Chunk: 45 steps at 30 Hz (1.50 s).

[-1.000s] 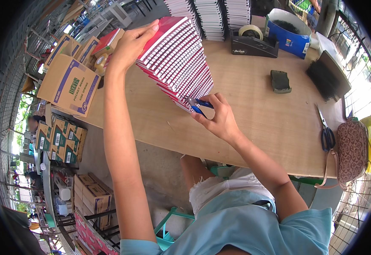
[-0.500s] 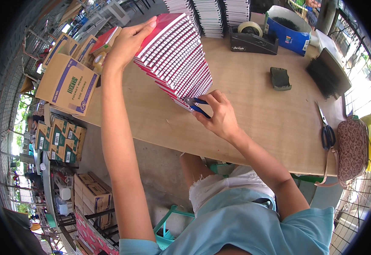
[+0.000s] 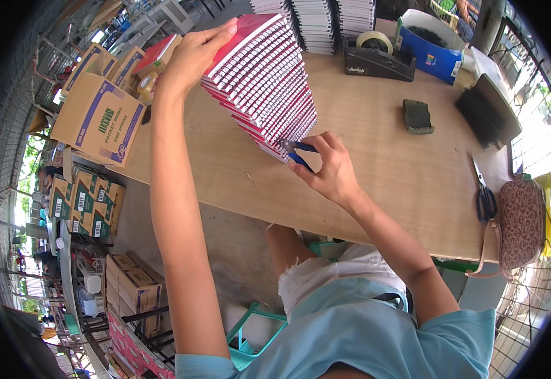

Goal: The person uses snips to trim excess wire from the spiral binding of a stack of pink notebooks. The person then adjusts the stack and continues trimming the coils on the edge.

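A tall stack of red-covered spiral notebooks (image 3: 266, 76) stands on the table, with its white-and-red bound edges facing me. My left hand (image 3: 196, 57) holds the stack's top left corner, its thumb over the red cover; some fingers are hidden. Low on the stack, my right hand (image 3: 332, 165) grips small blue-handled pliers (image 3: 304, 156). Their handles are spread, and the metal jaws touch the spiral binding near the bottom notebooks. Whether a wire end sits between the jaws is too small to tell.
Behind are more notebook stacks (image 3: 313, 25), a tape dispenser (image 3: 376, 60) and a blue box (image 3: 430, 50). To the right lie a dark block (image 3: 417, 117), a brush (image 3: 487, 114), scissors (image 3: 482, 192) and a patterned pouch (image 3: 523, 221). Cartons (image 3: 99, 120) stand left.
The pliers and my right hand have shifted slightly right along the lower binding. My left hand stays on the stack's top corner.
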### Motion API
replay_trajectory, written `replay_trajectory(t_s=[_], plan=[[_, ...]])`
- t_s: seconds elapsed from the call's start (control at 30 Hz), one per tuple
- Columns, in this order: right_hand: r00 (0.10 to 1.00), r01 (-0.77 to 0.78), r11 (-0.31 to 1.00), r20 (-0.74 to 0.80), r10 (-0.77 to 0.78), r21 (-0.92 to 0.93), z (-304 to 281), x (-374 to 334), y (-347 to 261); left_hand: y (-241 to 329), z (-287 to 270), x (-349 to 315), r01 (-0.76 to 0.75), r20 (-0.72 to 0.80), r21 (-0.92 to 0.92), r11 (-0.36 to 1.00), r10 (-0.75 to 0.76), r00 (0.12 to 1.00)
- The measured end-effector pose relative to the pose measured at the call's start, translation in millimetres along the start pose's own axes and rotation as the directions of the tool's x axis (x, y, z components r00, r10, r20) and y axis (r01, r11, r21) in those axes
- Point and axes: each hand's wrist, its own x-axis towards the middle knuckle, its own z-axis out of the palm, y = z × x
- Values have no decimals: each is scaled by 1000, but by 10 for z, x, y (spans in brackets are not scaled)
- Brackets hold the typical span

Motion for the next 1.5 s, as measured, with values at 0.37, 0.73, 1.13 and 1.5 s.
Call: replay_trajectory(t_s=[0.37,0.73,1.13,1.5], plan=[[801,-521,838,430,416,161,-32,128,79,-27,-14,21,-30,14,52,998,29,999],[984,-90,996,157,88,4,84,-11,77,-23,-38,-2,-44,24,37,998,43,999],[976,-149,986,168,135,70,61,-73,157,-23,-13,13,-23,13,24,999,23,1000],[984,-50,994,165,65,-97,72,-118,120,-15,-8,-1,-20,9,19,1000,20,1000]])
